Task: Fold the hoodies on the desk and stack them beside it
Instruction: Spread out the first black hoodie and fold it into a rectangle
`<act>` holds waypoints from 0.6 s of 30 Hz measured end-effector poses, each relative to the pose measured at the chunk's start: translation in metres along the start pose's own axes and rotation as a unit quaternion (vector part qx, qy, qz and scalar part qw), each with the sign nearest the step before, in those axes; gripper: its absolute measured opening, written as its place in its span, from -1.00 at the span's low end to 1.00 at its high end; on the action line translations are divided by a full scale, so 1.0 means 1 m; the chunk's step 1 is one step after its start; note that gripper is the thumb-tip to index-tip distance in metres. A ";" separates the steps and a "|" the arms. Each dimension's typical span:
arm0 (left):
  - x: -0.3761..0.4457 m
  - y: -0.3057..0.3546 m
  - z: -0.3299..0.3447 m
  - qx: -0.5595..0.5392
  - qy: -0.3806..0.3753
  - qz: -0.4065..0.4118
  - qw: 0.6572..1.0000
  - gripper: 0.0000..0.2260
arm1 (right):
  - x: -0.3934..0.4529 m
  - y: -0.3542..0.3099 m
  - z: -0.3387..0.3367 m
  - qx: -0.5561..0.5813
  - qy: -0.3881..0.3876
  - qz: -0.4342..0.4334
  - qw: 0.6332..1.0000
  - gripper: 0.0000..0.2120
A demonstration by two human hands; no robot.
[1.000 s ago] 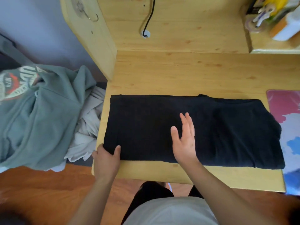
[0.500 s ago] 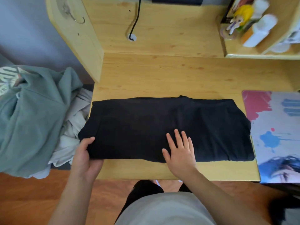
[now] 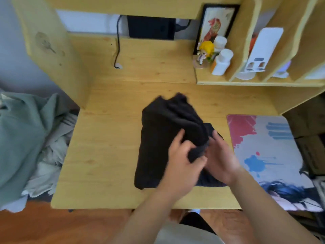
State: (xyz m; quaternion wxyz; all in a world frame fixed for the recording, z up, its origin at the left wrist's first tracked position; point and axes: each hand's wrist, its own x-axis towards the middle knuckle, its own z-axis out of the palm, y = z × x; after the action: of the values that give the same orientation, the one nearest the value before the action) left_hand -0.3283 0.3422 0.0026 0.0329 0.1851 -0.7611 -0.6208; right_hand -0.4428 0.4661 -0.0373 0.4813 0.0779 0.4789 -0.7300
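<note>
The wooden desk (image 3: 109,155) stretches away under both hands, its bare top widest to the left of them. Off that left edge, well apart from the hands, a heap of clothes is piled, a grey-green hoodie (image 3: 21,138) over paler grey cloth (image 3: 52,155). Just to the right of the right hand lies a mouse mat (image 3: 267,147) printed in red, blue and white. The black hoodie (image 3: 158,138) sits on the desk directly beneath and beyond the hands, half doubled over, with a raised fold bunched up above the knuckles. The left hand (image 3: 182,166) has its fingers curled around the near end of that raised fold, gripping it. The right hand (image 3: 221,159) lies beside it with fingers fairly straight against the cloth, its thumb up along the fold. Beyond the hands to the right, a shelf holds white bottles (image 3: 222,61) and a small yellow-haired figurine (image 3: 205,51).
</note>
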 end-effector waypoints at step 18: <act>-0.058 -0.130 -0.001 0.071 0.241 -0.239 0.938 -0.37 | 0.017 0.002 -0.043 -0.432 0.208 -0.049 0.876 -0.61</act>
State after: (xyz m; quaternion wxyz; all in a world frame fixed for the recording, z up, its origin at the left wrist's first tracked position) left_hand -0.2426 0.3397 -0.1107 0.0529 0.5074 -0.7059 -0.4915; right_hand -0.4647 0.4887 -0.0708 0.3204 -0.0113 0.8390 -0.4396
